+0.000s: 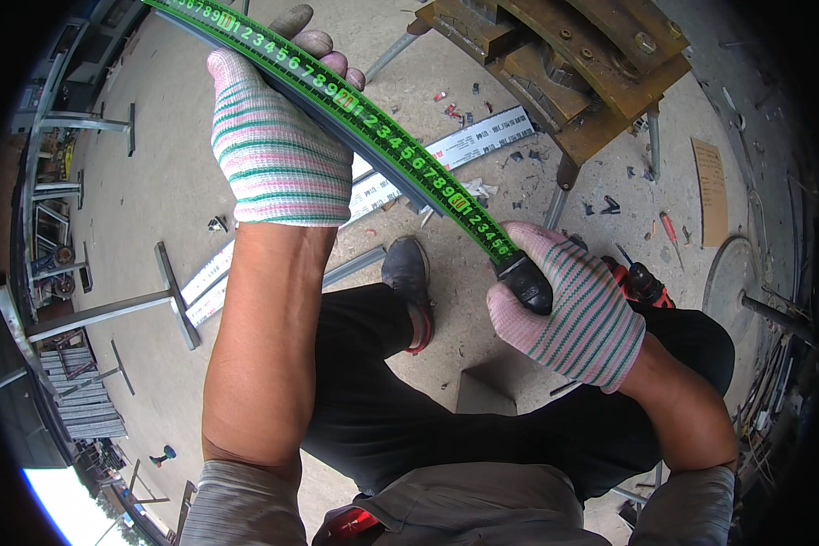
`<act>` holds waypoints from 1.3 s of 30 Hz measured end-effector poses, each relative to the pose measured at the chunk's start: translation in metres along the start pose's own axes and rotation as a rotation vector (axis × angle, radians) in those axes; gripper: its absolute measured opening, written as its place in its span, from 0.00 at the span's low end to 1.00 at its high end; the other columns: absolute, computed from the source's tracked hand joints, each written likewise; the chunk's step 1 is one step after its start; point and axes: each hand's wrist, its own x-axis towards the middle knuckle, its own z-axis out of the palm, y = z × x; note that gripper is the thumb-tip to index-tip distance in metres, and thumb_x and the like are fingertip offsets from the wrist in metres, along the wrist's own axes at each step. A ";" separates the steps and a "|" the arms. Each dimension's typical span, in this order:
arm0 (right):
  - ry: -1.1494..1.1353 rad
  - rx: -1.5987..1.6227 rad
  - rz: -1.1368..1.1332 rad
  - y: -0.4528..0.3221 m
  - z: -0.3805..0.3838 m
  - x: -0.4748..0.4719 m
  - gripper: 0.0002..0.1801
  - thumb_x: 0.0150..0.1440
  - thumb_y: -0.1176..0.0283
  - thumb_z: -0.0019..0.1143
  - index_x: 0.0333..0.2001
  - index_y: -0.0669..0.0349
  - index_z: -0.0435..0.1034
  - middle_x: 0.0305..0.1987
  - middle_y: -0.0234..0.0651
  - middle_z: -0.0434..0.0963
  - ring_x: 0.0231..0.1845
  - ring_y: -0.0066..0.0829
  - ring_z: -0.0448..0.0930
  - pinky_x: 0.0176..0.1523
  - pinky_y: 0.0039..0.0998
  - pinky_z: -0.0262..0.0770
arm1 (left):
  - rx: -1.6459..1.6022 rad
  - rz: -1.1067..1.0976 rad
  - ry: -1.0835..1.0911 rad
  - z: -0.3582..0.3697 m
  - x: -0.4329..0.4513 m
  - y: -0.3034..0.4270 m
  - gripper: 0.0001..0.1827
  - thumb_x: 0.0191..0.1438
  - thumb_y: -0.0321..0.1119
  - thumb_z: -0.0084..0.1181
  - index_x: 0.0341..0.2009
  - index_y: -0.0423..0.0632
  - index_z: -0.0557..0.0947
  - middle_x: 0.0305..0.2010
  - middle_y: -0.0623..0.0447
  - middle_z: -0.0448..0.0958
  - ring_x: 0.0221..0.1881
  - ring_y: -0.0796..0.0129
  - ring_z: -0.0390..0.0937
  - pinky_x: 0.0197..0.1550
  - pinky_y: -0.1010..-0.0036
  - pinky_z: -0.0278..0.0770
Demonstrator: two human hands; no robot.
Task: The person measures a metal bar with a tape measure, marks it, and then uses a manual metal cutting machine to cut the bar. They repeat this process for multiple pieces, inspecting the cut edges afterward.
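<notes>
A green tape measure blade (382,133) with printed numbers runs from the upper left down to its black case (527,283). My right hand (573,307), in a striped knit glove, is closed around that case. In a matching glove, my left hand (283,143) grips a dark grey metal profile (382,174) and the blade lying along it. The fingertips of that glove look dirty and show beyond the blade. The far ends of the profile and blade leave the picture at the upper left.
A brown steel machine or jig (566,75) on metal legs stands ahead to the right. Film-wrapped profiles (484,140) lie on the concrete floor. A red-and-black power drill (645,283), a screwdriver (670,232) and cardboard (710,191) are at right. Metal stands (109,314) are at left.
</notes>
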 end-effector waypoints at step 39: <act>-0.285 -0.383 0.396 0.088 0.038 -0.002 0.39 0.57 0.50 0.50 0.64 0.70 0.62 0.62 0.57 0.71 0.64 0.49 0.72 0.69 0.37 0.65 | 0.362 0.171 -0.032 -0.019 0.002 0.036 0.37 0.70 0.61 0.33 0.52 0.36 0.79 0.23 0.56 0.73 0.21 0.76 0.66 0.28 0.76 0.72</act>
